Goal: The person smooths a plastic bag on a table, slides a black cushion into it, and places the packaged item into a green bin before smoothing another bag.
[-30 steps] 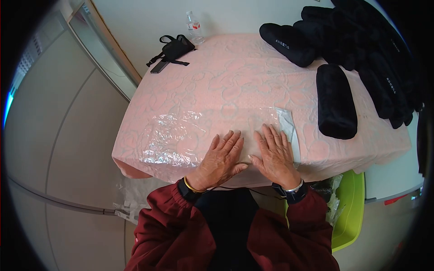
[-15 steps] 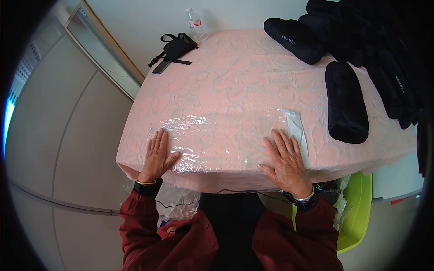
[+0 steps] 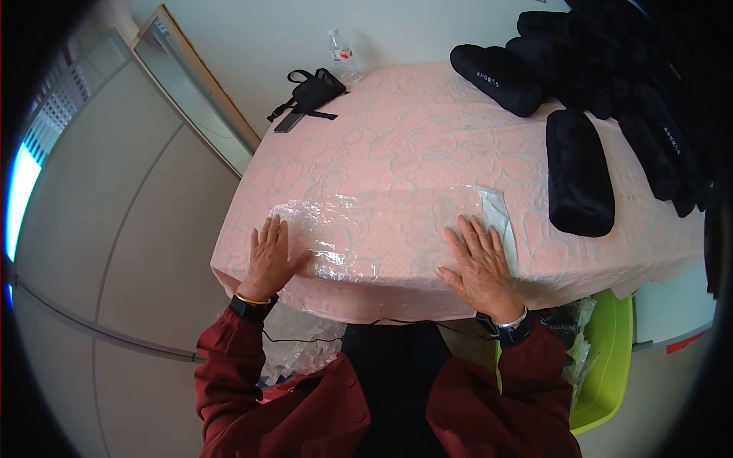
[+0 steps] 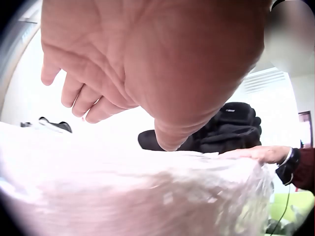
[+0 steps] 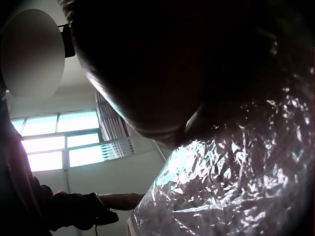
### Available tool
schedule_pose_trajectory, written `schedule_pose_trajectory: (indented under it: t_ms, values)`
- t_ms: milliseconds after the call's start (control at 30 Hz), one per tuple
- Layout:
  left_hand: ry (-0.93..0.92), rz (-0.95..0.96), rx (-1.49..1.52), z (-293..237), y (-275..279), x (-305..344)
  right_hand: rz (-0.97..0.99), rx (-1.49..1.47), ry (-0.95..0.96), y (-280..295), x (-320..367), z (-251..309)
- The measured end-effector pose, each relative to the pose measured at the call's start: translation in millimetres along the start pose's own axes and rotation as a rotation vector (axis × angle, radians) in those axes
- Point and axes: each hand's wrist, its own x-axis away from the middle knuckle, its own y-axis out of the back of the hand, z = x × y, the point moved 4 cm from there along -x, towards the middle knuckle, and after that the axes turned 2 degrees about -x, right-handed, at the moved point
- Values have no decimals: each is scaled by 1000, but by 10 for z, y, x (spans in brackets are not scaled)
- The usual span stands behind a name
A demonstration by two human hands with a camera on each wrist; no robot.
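A long clear plastic bag (image 3: 389, 229) lies flat along the near edge of the pink patterned tablecloth (image 3: 397, 126), with a white strip (image 3: 499, 221) at its right end. My left hand (image 3: 269, 256) is at the bag's left end, fingers straight and thumb spread. In the left wrist view its palm (image 4: 147, 64) shows above the cloth. My right hand (image 3: 481, 267) rests on the bag beside the white strip, fingers extended. Crinkled, shiny plastic (image 5: 216, 182) spreads out beneath it in the right wrist view, where the hand is very dark. Neither hand holds anything.
A black plush cylindrical cushion (image 3: 580, 174) lies to the right, before a heap of similar black cushions (image 3: 565, 61). At the back left are a black strapped pouch (image 3: 317, 91), a phone (image 3: 289, 120) and a water bottle (image 3: 344, 57). A green tub (image 3: 611, 366) stands below right.
My left hand has slid from the middle of the bag to its left end, smoothing out the plastic between the hands. My right hand stays near the white strip.
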Motion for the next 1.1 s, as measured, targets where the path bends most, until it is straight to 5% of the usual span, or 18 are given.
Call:
schedule_pose_trajectory:
  t_ms: [267,533,700,1100]
  values:
    - [-626,-90,280,-1458,488,-114,-10,-8,3,-11,3,-4]
    - [-859,-25,306,-2058,363,-330,3,-44,-18,29,-7,9]
    - [-886,0,301,-1944,277,-422,-13,-60,-21,44,-24,21]
    - [-443,173,229,-522,-58,-846,-5,-34,-17,34,-13,11]
